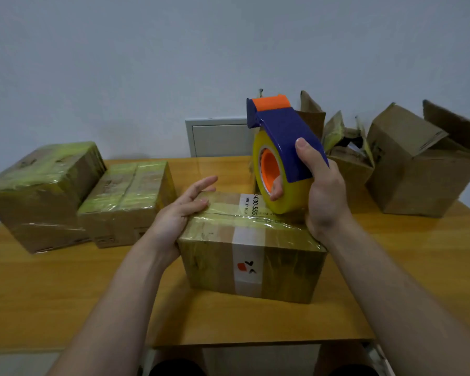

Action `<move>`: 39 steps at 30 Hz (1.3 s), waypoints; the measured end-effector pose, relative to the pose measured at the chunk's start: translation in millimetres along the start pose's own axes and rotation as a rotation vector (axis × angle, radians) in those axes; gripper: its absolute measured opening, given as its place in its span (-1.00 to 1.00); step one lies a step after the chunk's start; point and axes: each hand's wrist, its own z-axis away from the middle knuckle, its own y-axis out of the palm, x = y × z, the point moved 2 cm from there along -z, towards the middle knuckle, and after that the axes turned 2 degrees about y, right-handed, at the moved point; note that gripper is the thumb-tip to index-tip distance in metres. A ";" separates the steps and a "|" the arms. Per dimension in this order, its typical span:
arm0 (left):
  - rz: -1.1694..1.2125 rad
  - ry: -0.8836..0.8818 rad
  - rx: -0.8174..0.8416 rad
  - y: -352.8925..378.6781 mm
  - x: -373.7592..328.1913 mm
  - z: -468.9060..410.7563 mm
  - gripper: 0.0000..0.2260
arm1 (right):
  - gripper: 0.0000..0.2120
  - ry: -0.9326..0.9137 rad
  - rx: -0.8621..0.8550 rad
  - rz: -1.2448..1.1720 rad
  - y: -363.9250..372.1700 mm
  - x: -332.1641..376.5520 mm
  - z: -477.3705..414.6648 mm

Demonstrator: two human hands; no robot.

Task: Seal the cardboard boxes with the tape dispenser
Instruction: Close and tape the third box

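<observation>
A closed cardboard box (253, 256) with a white label strip sits in the middle of the wooden table (65, 294). Glossy yellowish tape runs along its top seam. My left hand (179, 213) lies flat on the box's top left edge, fingers straight. My right hand (320, 191) grips a blue and orange tape dispenser (285, 142) with a yellow tape roll. The dispenser is tilted up, its roll just above the box's top right part.
Two taped cardboard boxes (38, 194) (128, 199) stand side by side at the left. At the back right stand two open boxes (345, 156) (418, 164) with flaps up. A grey wall panel (217, 137) sits behind the table. My knees show below the front edge.
</observation>
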 end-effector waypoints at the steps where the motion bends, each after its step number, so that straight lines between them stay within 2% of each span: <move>1: -0.050 -0.023 -0.008 -0.1 -2.4 0.9 -0.61 | -0.70 0.005 -0.002 -0.004 0.1 0.2 0.2; 3: -0.342 -0.041 -0.028 1.7 -14.7 3.6 -0.65 | -0.73 0.007 -0.003 -0.021 -0.1 0.3 1.2; 5: -0.878 0.018 -0.072 4.0 -27.7 2.7 -0.68 | -0.73 0.006 -0.003 -0.028 -0.1 0.6 1.6; 7: -1.406 0.110 -0.069 20.1 -30.8 -0.9 -0.59 | -0.73 0.001 -0.007 -0.023 -0.5 0.9 2.1; 8: -1.549 0.122 -0.032 33.4 -27.8 -1.2 -0.50 | -0.73 -0.005 -0.008 -0.021 -1.2 0.4 2.4; 11: -1.720 0.051 0.115 67.0 -9.3 -4.4 -0.26 | -0.72 -0.020 -0.004 -0.031 -4.6 0.3 4.5; 14: -1.817 -0.007 0.131 70.8 -7.2 -12.2 -0.25 | -0.71 -0.015 0.009 -0.016 -5.3 0.5 5.1; 17: -1.801 -0.056 0.124 72.3 -11.1 -11.9 -0.31 | -0.64 -0.005 0.014 0.001 -2.6 0.2 4.9; 20: -1.779 -0.043 0.099 78.6 -9.9 -8.9 -0.39 | -0.72 -0.003 -0.014 -0.027 -5.5 0.9 6.4; 27: -1.756 -0.099 0.082 95.4 -10.0 -4.4 -0.43 | -0.75 -0.022 -0.118 -0.062 -7.6 6.5 13.8; 33: -1.717 0.058 0.135 135.7 7.5 5.2 -0.24 | -0.81 -0.176 -0.257 -0.118 -16.8 14.2 23.9; 37: -1.692 0.008 0.178 137.9 -0.7 2.8 -0.16 | -0.78 -0.147 -0.344 -0.120 -23.4 11.8 26.6; 39: -1.680 0.012 0.144 139.5 -2.5 4.4 -0.13 | -0.77 -0.134 -0.378 -0.146 -27.1 11.7 25.2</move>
